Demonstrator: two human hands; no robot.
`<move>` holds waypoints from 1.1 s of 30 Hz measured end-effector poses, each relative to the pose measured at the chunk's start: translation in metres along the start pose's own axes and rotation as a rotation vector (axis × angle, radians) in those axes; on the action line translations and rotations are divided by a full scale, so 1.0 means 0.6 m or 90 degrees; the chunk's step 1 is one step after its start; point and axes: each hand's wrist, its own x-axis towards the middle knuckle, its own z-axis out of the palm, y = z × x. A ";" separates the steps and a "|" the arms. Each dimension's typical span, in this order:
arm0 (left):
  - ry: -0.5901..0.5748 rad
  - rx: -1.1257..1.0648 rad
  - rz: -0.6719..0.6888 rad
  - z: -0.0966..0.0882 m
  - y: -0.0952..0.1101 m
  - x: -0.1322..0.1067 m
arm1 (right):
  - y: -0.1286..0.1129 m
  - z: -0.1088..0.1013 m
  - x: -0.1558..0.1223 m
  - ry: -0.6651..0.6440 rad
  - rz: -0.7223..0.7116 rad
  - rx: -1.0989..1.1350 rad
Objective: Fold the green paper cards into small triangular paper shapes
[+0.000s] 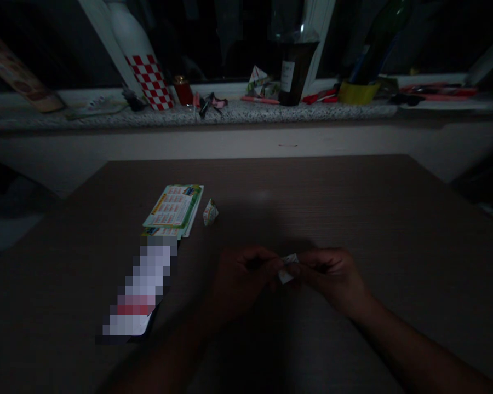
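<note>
Both my hands meet over the middle of a dark wooden table (353, 197). My left hand (240, 279) and my right hand (332, 276) each pinch a small folded piece of pale paper (286, 269) between their fingertips, just above the tabletop. A little folded paper shape (210, 212) lies farther back on the table. Beside that shape rests a stack of printed sheets with small calendars (175, 209). The scene is very dim, so the finer folds cannot be made out.
A blurred-out flat item (142, 293) lies left of my left hand. A speckled sill (230, 112) behind the table carries a red-and-white checked container (150, 79), a dark bottle (293, 71), a yellow tape roll (357, 92), pens and small clutter.
</note>
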 end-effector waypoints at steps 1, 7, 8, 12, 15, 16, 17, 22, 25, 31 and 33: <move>0.002 -0.012 0.005 0.002 -0.002 -0.001 | -0.003 0.001 -0.001 0.007 -0.002 -0.004; -0.002 -0.013 0.002 0.004 -0.009 -0.003 | -0.016 -0.001 -0.004 -0.007 -0.003 -0.021; -0.014 0.007 0.004 0.002 -0.009 -0.003 | -0.016 -0.002 -0.003 -0.022 0.003 -0.025; -0.069 0.138 0.067 -0.007 0.000 -0.002 | -0.013 -0.007 -0.004 -0.089 0.043 -0.051; -0.079 0.187 0.123 -0.006 0.006 -0.003 | -0.011 -0.007 -0.007 -0.107 0.061 -0.049; -0.073 0.194 0.137 -0.004 0.006 -0.003 | -0.010 -0.007 -0.007 -0.107 0.061 -0.044; -0.065 0.196 0.147 -0.003 0.006 -0.004 | -0.010 -0.006 -0.008 -0.105 0.060 -0.039; -0.030 0.160 0.124 0.001 -0.002 -0.004 | -0.007 -0.001 -0.004 -0.094 0.046 -0.035; -0.007 0.103 0.073 0.000 -0.005 -0.002 | -0.003 0.000 -0.003 -0.091 0.027 -0.062; -0.029 0.021 0.008 0.007 -0.004 -0.001 | 0.000 -0.006 -0.007 -0.122 -0.075 -0.251; -0.051 -0.023 -0.006 0.011 -0.005 -0.003 | -0.003 -0.006 -0.009 -0.132 -0.109 -0.283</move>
